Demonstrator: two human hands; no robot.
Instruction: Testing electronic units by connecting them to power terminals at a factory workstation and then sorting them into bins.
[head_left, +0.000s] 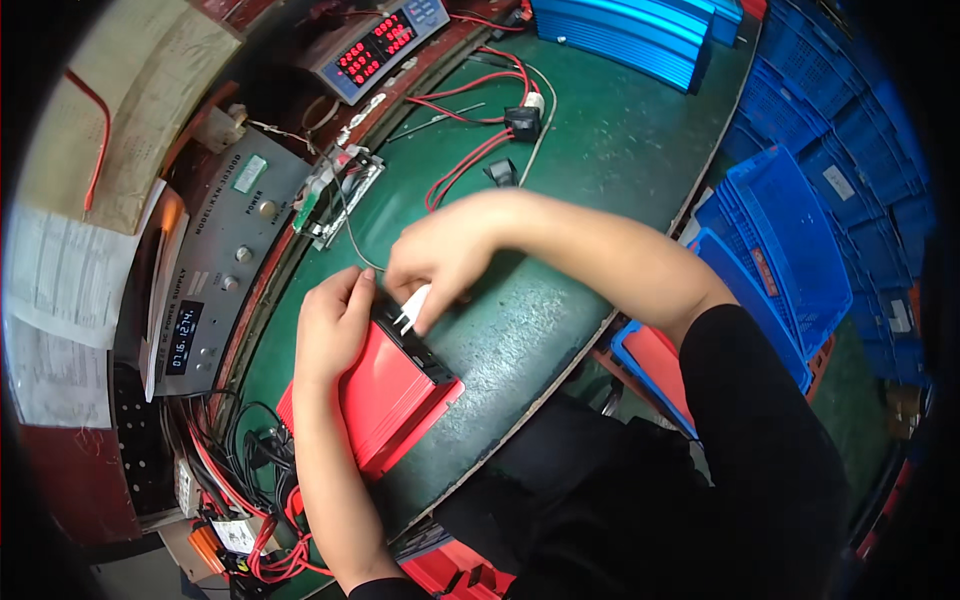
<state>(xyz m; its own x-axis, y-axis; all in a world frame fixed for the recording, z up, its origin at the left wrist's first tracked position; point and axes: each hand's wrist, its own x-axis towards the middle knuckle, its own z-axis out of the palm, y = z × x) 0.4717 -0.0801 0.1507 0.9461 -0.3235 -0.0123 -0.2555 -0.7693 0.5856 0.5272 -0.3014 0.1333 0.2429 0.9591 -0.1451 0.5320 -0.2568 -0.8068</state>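
Carefully: right hand [440,252] pinches white two-pin plug [416,303] near black end panel [428,364] of red ribbed metal box [385,395] on green bench [540,335]; left hand [332,322] against box, grip unclear; best align pins squarely

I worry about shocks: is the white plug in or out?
Out: the white plug shows bare prongs near the red box.
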